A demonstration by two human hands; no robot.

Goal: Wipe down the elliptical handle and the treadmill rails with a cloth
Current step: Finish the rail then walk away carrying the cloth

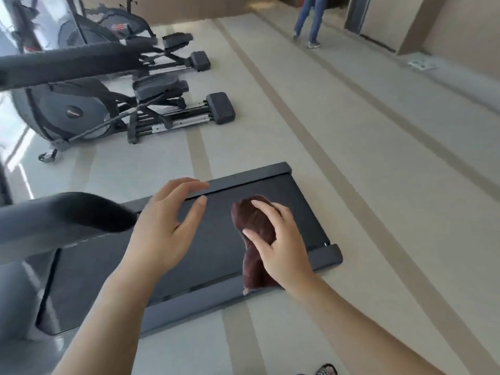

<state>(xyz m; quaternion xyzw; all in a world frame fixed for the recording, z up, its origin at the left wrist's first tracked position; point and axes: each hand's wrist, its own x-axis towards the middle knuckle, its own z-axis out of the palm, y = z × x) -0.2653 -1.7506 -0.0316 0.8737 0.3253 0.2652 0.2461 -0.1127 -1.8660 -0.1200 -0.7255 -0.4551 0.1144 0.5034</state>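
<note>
The cloth (254, 226) looks like plush brown terry. The treadmill (270, 185) deck is matt dark plastic, its rail (67, 217) padded black foam. The floor (351, 158) is smooth, faintly glossy.

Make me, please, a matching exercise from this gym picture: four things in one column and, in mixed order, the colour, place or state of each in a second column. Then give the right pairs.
Things
1. cloth
2. left hand
3. elliptical
4. person in jeans

Descriptions
A. far off, at the top of the view
B. open, holding nothing
C. brown, gripped by the right hand
D. on the floor to the left, beyond the treadmill

Pairs: 1-C, 2-B, 3-D, 4-A
</note>
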